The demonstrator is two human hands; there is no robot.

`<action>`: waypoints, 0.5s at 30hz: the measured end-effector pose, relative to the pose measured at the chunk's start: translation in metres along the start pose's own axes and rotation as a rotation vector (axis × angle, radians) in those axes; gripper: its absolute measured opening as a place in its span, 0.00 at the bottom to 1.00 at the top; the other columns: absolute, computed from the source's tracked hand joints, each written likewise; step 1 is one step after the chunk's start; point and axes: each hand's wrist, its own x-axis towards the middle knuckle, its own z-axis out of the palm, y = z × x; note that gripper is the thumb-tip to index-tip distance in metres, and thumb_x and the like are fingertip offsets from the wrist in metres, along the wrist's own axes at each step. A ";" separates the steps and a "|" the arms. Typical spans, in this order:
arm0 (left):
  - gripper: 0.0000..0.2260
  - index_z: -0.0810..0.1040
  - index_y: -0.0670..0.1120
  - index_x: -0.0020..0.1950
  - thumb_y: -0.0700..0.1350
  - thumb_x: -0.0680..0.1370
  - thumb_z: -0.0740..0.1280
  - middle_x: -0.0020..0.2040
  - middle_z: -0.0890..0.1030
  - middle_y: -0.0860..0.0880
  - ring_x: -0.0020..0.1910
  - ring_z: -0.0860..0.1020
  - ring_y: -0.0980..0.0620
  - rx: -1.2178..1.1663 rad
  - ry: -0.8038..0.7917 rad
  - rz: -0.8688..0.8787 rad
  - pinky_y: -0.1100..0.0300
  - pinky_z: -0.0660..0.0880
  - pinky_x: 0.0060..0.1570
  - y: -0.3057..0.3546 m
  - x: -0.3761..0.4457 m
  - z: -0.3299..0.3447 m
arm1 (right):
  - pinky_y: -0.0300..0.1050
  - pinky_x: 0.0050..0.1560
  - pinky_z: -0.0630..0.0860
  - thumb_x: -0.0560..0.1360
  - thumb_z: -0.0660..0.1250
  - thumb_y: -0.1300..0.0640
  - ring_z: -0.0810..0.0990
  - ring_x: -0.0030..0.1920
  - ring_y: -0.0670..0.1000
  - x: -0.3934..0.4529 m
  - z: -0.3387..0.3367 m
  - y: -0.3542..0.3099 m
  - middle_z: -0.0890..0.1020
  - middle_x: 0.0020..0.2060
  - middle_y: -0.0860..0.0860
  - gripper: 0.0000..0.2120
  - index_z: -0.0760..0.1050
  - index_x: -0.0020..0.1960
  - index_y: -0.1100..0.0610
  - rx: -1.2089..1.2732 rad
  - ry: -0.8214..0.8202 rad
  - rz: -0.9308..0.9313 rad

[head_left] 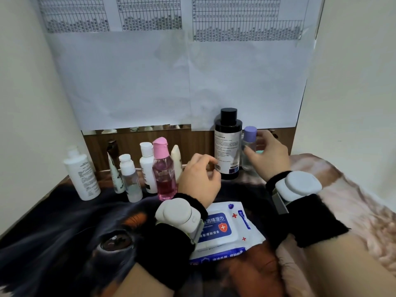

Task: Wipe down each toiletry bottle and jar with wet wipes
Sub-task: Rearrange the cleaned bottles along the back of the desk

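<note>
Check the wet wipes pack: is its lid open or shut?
Shut. The wet wipes pack lies flat with its white lid down flush; no wipe sticks out. The left hand hovers above it.

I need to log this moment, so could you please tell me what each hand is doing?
Left hand: fingers loosely curled, holding nothing.
Right hand: gripping the small purple-capped bottle.

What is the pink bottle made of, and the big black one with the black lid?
The pink bottle looks like clear plastic, though it could be glass: you see pink liquid through it, under a matte pink cap. The big black bottle looks like dark, glossy plastic or glass: light glints on its shoulder, and a paper-like label wraps it.
</note>
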 end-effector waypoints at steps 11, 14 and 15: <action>0.07 0.78 0.49 0.50 0.42 0.74 0.65 0.52 0.75 0.53 0.39 0.72 0.62 0.014 -0.017 -0.025 0.62 0.73 0.48 -0.003 0.000 0.002 | 0.45 0.56 0.72 0.68 0.71 0.60 0.79 0.55 0.56 0.002 0.015 0.020 0.81 0.55 0.55 0.24 0.72 0.63 0.55 -0.093 -0.061 0.010; 0.07 0.78 0.49 0.50 0.42 0.74 0.65 0.51 0.75 0.54 0.37 0.72 0.62 0.008 0.012 -0.011 0.63 0.73 0.47 -0.003 0.001 0.001 | 0.45 0.56 0.72 0.68 0.71 0.61 0.79 0.55 0.57 0.003 0.015 0.018 0.79 0.57 0.56 0.27 0.70 0.65 0.55 -0.087 -0.055 -0.005; 0.06 0.79 0.49 0.49 0.42 0.74 0.64 0.50 0.76 0.53 0.40 0.73 0.60 0.002 0.037 0.005 0.60 0.74 0.48 -0.002 0.001 0.000 | 0.46 0.56 0.72 0.68 0.70 0.61 0.78 0.55 0.58 0.003 0.014 0.016 0.78 0.57 0.57 0.27 0.70 0.66 0.55 -0.084 -0.049 -0.012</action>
